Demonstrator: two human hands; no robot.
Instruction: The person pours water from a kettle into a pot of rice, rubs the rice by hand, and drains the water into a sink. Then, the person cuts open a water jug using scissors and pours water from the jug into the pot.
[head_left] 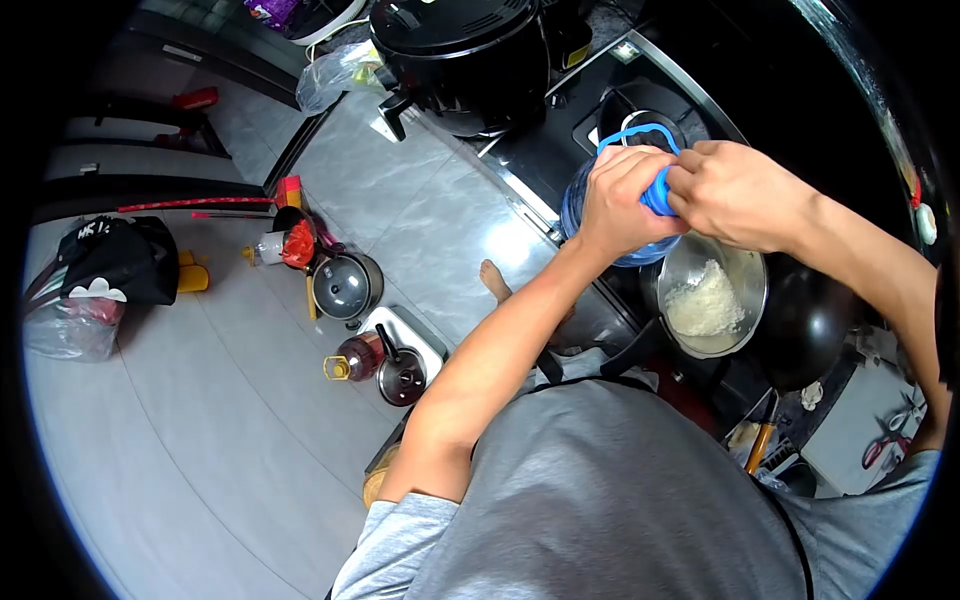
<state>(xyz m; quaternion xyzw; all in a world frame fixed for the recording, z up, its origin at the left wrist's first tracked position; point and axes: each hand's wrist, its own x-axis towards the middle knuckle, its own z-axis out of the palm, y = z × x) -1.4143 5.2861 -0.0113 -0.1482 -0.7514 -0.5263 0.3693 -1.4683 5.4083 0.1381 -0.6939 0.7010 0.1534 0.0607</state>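
Note:
Over the stove side of the counter stands a large clear-blue water jug [648,252] with a blue carry handle [640,130]. My left hand [628,195] is closed around its neck. Fingers of my right hand [735,192] are curled against the jug's blue cap [658,193], gripping it; part of the cap is hidden by them. Just below my hands, a metal bowl [757,305] holds a heap of white powder [705,303] that looks like flour.
A black cooker [460,70] sits beyond the gas burner [655,105]. Right of the bowl is a dark wok [808,325]; scissors [888,440] and a wooden-handled tool [762,440] lie nearer me. Pots [345,287] and an oil bottle [357,358] stand at left.

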